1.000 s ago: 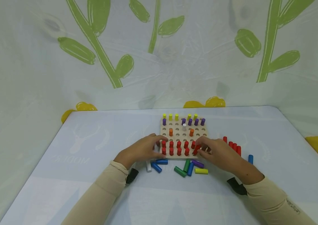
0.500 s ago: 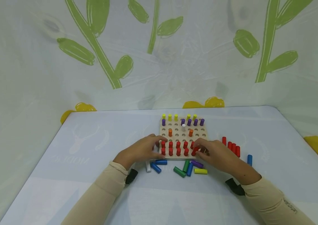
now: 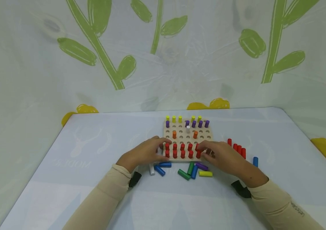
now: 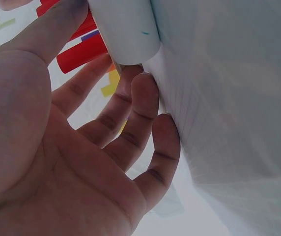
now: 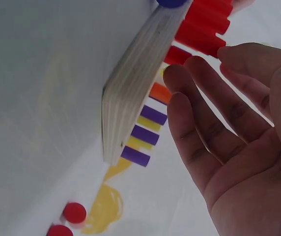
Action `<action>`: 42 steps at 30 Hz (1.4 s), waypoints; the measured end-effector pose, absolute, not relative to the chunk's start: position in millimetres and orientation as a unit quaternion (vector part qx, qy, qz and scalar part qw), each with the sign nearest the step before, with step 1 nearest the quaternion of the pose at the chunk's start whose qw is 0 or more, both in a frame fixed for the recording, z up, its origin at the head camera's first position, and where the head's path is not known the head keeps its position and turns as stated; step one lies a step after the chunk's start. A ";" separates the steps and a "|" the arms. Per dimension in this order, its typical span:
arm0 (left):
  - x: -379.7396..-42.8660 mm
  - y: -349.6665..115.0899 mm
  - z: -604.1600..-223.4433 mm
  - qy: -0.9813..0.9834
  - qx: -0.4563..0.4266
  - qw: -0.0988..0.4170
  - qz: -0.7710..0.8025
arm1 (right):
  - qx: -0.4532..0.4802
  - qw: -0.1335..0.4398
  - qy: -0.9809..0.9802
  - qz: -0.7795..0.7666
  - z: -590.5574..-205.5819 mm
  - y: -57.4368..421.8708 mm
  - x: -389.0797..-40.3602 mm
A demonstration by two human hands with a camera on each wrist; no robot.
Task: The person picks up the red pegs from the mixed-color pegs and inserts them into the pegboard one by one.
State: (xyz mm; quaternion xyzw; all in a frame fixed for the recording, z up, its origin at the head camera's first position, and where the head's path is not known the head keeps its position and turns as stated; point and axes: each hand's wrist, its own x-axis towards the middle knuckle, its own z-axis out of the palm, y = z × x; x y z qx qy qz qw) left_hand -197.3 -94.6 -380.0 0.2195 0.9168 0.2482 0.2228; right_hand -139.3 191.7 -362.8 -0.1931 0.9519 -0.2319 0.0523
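A wooden pegboard [image 3: 184, 130] lies mid-table, with red pegs [image 3: 182, 154] standing in its two near rows. My left hand [image 3: 142, 154] grips its left edge near the front corner; curled fingers show in the left wrist view. My right hand [image 3: 223, 158] holds thumb and forefinger at the last red peg [image 3: 198, 154] of the front row, which stands upright. In the right wrist view the thumb touches a red peg [image 5: 199, 39]. Behind stand orange pegs [image 3: 174, 134], a white peg [image 3: 188, 129], purple pegs [image 3: 200, 124] and yellow pegs [image 3: 180, 119]. The right hand hides some right-side holes.
Before the board lie a loose white peg [image 3: 152, 170], blue pegs [image 3: 160, 170], green pegs [image 3: 184, 174], a purple peg [image 3: 201, 166] and a yellow peg [image 3: 205, 173]. Right of my right hand are several red pegs [image 3: 239, 149] and a blue peg [image 3: 255, 161].
The red peg at my right fingers has gone from tilted to upright in the front row. My left hand has stayed at the board's edge.
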 end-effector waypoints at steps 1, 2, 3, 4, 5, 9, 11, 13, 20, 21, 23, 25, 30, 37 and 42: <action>-197.3 -94.2 -379.7 0.917 0.221 0.222 0.249 | -0.191 0.051 0.953 -0.230 -361.6 193.2 -139.3; -197.5 -93.8 -379.4 0.916 0.222 0.222 0.249 | -0.187 0.050 0.954 -0.229 -360.2 194.7 -139.3; -197.6 -93.5 -379.1 0.916 0.222 0.222 0.250 | -0.186 0.048 0.955 -0.228 -359.0 196.6 -139.8; -197.8 -93.2 -378.9 0.915 0.222 0.222 0.251 | -0.186 0.044 0.955 -0.226 -357.9 198.5 -140.6; -197.8 -93.0 -378.7 0.915 0.222 0.223 0.252 | -0.184 0.041 0.956 -0.225 -356.9 200.7 -141.7; -197.6 -93.1 -378.6 0.916 0.217 0.223 0.253 | -0.180 0.028 0.960 -0.215 -353.3 210.1 -147.3; -196.9 -93.4 -378.6 0.917 0.214 0.223 0.253 | -0.174 0.028 0.962 -0.207 -352.2 215.4 -149.7; -196.7 -93.9 -379.1 0.917 0.213 0.222 0.254 | -0.171 0.028 0.964 -0.201 -352.0 220.6 -152.4; -196.9 -94.5 -379.5 0.916 0.212 0.223 0.256 | -0.154 0.046 0.971 -0.176 -355.3 238.9 -160.2; -196.8 -94.4 -379.3 0.916 0.212 0.223 0.257 | -0.151 0.050 0.972 -0.172 -355.9 241.4 -161.2; -196.7 -94.1 -378.7 0.916 0.212 0.223 0.256 | -0.146 0.055 0.975 -0.158 -356.5 246.2 -162.6; -196.8 -94.3 -378.7 0.916 0.213 0.223 0.256 | -0.140 0.060 0.977 -0.150 -356.9 250.5 -163.8; -197.6 -93.5 -377.2 0.917 0.215 0.221 0.254 | -0.127 0.070 0.979 -0.141 -355.8 259.8 -166.3; -197.8 -92.2 -376.5 0.916 0.208 0.224 0.259 | -0.127 0.066 0.979 -0.147 -357.4 272.2 -169.8; -196.5 -93.6 -379.4 0.915 0.210 0.227 0.260 | -0.113 0.084 0.979 -0.149 -361.7 276.2 -171.5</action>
